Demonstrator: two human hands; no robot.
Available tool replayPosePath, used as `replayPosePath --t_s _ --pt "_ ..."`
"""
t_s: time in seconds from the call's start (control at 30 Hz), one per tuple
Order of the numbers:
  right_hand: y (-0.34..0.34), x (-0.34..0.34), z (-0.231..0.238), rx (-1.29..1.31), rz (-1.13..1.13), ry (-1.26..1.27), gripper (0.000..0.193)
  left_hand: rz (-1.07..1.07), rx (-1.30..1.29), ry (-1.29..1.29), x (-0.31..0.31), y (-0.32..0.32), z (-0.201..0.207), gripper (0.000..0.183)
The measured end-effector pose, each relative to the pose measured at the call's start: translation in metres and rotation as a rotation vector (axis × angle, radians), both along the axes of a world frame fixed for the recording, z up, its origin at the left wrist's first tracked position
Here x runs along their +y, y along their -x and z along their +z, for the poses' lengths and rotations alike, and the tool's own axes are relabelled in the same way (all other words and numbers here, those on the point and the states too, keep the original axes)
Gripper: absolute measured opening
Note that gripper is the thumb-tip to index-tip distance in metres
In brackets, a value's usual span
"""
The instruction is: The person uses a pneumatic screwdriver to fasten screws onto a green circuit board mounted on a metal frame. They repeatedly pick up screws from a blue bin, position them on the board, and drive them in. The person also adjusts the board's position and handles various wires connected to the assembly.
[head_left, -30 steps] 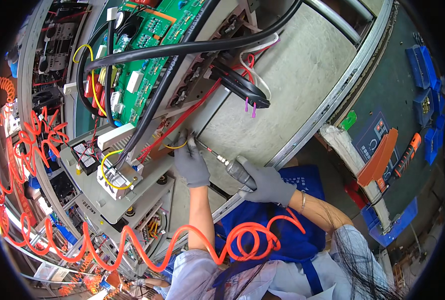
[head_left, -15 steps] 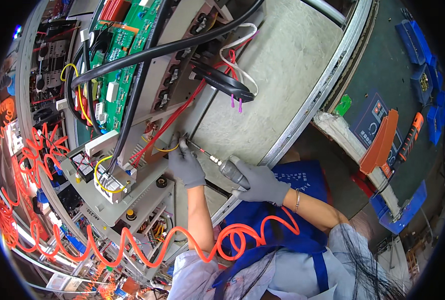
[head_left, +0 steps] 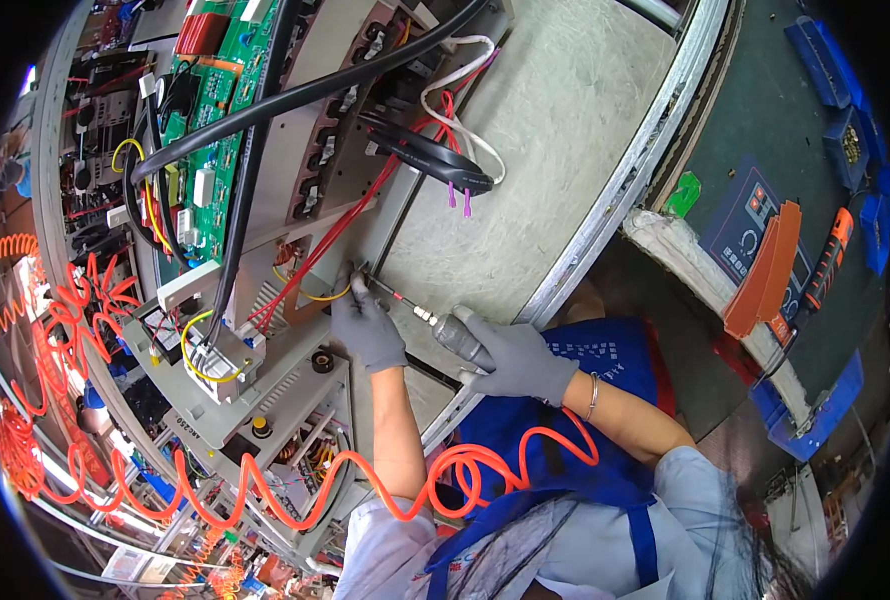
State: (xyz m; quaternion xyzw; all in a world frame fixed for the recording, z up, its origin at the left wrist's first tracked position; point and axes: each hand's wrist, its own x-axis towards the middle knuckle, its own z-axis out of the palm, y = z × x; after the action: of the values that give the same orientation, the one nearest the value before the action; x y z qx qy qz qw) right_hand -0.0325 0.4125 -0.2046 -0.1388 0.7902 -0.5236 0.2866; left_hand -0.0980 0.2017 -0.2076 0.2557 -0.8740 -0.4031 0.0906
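My gloved right hand (head_left: 525, 362) is wrapped round the grey body of an air screwdriver (head_left: 457, 340). Its long thin bit points up and left to the lower edge of an opened electrical chassis (head_left: 300, 232). There my gloved left hand (head_left: 368, 325) has its fingers drawn together beside the bit's tip; whatever they pinch is too small to make out. A yellow wire (head_left: 325, 297) ends by those fingers, and red wires (head_left: 350, 222) run just above. An orange coiled air hose (head_left: 345, 465) loops across both forearms.
Thick black cables (head_left: 315, 95) cross a green circuit board (head_left: 227, 130) at upper left. A coiled black cable (head_left: 430, 160) lies on the metal conveyor surface (head_left: 535, 150). To the right, a bench carries orange strips (head_left: 765, 275), an orange-black handled tool (head_left: 831, 258) and blue bins (head_left: 845, 145).
The chassis with its cables has shifted slightly left in view. Both hands keep nearly the same place, the screwdriver still angled to the same spot by my left fingers.
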Motion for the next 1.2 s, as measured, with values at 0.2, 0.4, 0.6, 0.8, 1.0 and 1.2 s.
replayPosePath --t_s 0.2,0.4,0.6,0.8,1.0,1.2 --pt "0.001 -0.001 0.0 -0.003 -0.003 0.005 0.088 -0.001 0.056 -0.022 0.005 0.0 0.002 0.032" --pt "0.003 -0.001 0.001 -0.019 -0.002 -0.007 0.087 -0.047 0.061 0.053 -0.007 -0.002 -0.008 0.031" --pt "0.008 -0.002 0.002 -0.045 0.019 -0.029 0.083 0.035 -0.05 -0.022 0.008 0.001 0.008 0.029" --pt "0.006 -0.004 0.005 0.004 0.02 -0.007 0.091 -0.111 0.129 0.178 -0.007 -0.002 -0.008 0.026" --pt "0.001 0.039 0.043 -0.104 0.094 -0.001 0.088 -0.146 0.096 0.326 -0.017 -0.01 -0.009 0.025" --pt "0.009 0.124 0.131 -0.477 0.052 0.376 0.074 -0.114 -0.04 0.236 -0.027 -0.016 -0.004 0.03"
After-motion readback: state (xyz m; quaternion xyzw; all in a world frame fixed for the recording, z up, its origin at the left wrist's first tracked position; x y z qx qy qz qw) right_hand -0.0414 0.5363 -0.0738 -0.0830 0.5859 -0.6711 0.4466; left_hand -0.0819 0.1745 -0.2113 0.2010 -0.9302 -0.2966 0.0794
